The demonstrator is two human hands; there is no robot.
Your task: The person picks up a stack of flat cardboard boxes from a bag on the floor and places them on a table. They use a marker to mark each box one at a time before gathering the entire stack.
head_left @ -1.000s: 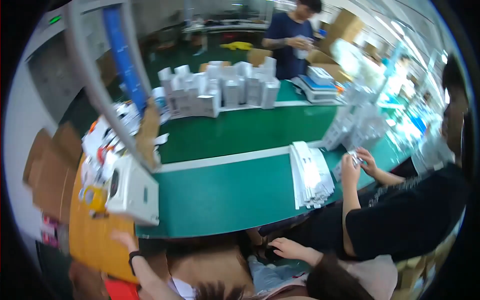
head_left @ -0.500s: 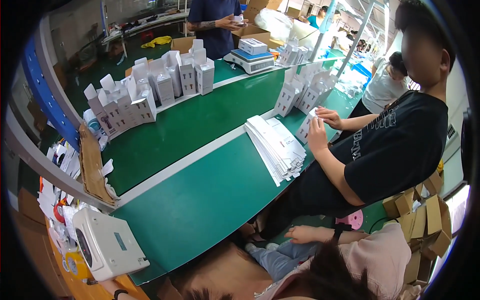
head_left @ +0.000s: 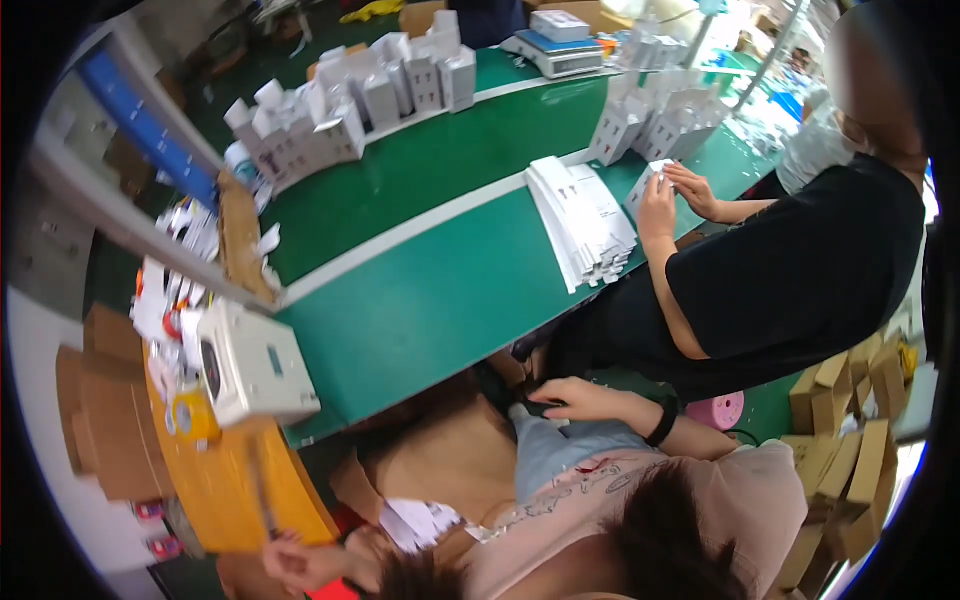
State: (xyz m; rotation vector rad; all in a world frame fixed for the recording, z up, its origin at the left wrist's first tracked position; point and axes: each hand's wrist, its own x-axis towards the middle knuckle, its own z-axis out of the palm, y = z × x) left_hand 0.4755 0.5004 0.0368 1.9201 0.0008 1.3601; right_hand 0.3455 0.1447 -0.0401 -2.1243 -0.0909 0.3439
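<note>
My left hand point(head_left: 298, 562) is low at the left, beside the orange table, its fingers closed. From it a long thin brownish strip point(head_left: 262, 487) stands up toward the white box-shaped machine point(head_left: 262, 365); motion blur hides what kind of thing it is. Over my lap, near the green bench's front edge, my right hand point(head_left: 578, 398) lies with its fingers loosely stretched out, holding nothing. Brown cardboard point(head_left: 430, 455) spreads below the bench between my hands. Some printed white paper point(head_left: 420, 522) lies near my left forearm.
The orange table point(head_left: 235, 500) holds a yellow tape roll point(head_left: 192, 418). On the green bench point(head_left: 420, 310) lies a stack of flat white cartons point(head_left: 585, 220). A co-worker in black point(head_left: 790, 270) handles a small white box point(head_left: 650, 185). Upright open boxes point(head_left: 375, 95) line the far side.
My view has tilted down and left. My left hand has come out from beside the white machine toward me, with the thin strip in it. My right hand stays over my lap.
</note>
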